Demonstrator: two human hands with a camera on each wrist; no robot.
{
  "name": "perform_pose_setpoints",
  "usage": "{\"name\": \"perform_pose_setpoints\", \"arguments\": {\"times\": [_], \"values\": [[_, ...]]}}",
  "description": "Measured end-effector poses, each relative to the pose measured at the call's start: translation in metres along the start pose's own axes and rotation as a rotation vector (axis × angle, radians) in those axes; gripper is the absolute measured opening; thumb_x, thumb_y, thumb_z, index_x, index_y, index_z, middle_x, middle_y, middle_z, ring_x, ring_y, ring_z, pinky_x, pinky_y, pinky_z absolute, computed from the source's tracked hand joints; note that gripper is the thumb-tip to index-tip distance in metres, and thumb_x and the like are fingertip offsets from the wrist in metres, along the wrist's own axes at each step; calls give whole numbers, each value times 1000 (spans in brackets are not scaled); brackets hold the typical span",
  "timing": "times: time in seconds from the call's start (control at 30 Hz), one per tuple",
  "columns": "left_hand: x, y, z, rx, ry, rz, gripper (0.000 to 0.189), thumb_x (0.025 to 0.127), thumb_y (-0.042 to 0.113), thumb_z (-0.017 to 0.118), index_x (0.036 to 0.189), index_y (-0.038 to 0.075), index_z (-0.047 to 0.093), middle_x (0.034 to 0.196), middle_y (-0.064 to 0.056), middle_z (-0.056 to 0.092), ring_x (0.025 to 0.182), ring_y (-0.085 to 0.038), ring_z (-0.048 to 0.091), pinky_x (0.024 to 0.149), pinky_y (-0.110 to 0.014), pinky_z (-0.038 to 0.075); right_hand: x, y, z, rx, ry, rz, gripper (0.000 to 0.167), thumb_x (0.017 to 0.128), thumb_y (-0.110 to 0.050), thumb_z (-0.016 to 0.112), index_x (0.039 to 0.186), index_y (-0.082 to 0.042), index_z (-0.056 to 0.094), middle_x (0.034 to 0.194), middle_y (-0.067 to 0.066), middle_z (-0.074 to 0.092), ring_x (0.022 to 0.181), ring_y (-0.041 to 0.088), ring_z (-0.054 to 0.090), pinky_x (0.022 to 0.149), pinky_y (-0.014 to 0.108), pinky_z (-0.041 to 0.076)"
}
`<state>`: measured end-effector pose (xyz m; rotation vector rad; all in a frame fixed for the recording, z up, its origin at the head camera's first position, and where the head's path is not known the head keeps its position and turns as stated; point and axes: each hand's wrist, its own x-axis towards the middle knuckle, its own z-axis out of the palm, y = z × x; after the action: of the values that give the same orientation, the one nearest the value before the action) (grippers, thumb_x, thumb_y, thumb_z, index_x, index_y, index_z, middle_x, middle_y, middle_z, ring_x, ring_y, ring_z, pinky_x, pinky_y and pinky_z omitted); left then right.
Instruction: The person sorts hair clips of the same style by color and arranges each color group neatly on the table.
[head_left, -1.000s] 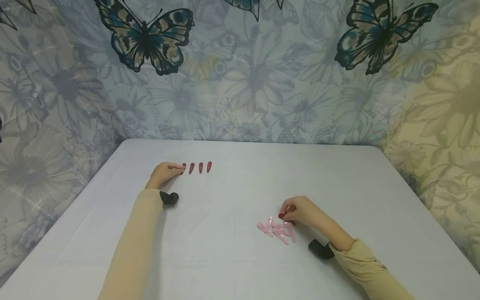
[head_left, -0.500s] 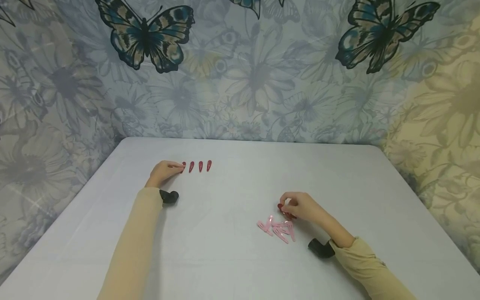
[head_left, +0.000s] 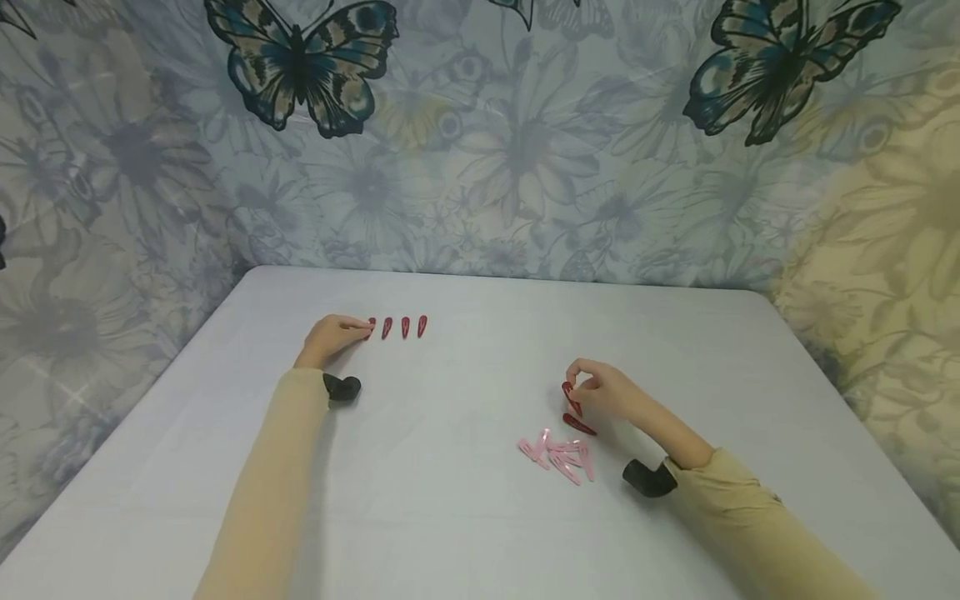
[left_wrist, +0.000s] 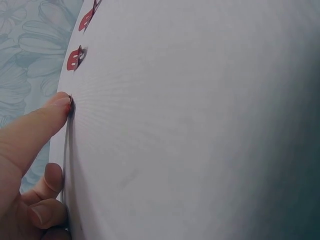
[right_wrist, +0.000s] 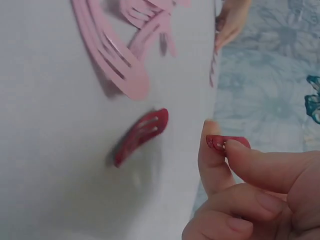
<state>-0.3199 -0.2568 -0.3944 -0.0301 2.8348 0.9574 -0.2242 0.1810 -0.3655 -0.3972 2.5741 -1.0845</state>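
Observation:
My left hand [head_left: 335, 337] stays at the far left, thumb and fingertip pinching the leftmost red snap hair clip [head_left: 371, 324] in a row. Three more red hair clips [head_left: 405, 327] stand side by side to its right. In the left wrist view, the thumb [left_wrist: 35, 132] covers most of the pinched clip. My right hand [head_left: 606, 389] holds another red hair clip [right_wrist: 235, 142] between thumb and index finger, raised above the tabletop. Below it, a loose red hair clip [right_wrist: 142, 135] lies on the table, close to a pile of pink hair clips [head_left: 564, 454].
A white-covered table [head_left: 450, 517] spreads beneath both hands. Behind it hangs a flower-patterned backdrop [head_left: 517, 167] with large butterflies. A dark wrist strap piece [head_left: 649, 479] sticks out under the right wrist, and a similar one [head_left: 342, 387] at the left.
My right hand has lifted from beside the pink pile and moved away from me with a red hair clip, uncovering another red clip beneath. The left hand has kept its place at the row.

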Motion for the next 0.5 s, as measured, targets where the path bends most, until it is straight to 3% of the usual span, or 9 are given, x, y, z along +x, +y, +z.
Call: {"name": "perform_pose_setpoints", "arguments": {"times": [0.23, 0.5], "values": [[0, -6, -3, 21, 9, 19, 41, 97, 31, 57, 127, 4, 64, 143, -24, 50, 132, -44, 45, 111, -55, 35, 25, -11, -6, -8, -25, 13, 8, 93, -2, 58, 99, 0, 52, 91, 13, 65, 71, 15, 48, 61, 26, 35], [3, -5, 0, -2, 9, 23, 40, 96, 31, 59, 125, 5, 65, 142, -23, 52, 131, -42, 48, 110, -53, 37, 45, -25, -26, 25, -47, 83, 7, 99, -7, 51, 100, -6, 44, 102, 23, 70, 51, 9, 26, 51, 22, 26]]}}
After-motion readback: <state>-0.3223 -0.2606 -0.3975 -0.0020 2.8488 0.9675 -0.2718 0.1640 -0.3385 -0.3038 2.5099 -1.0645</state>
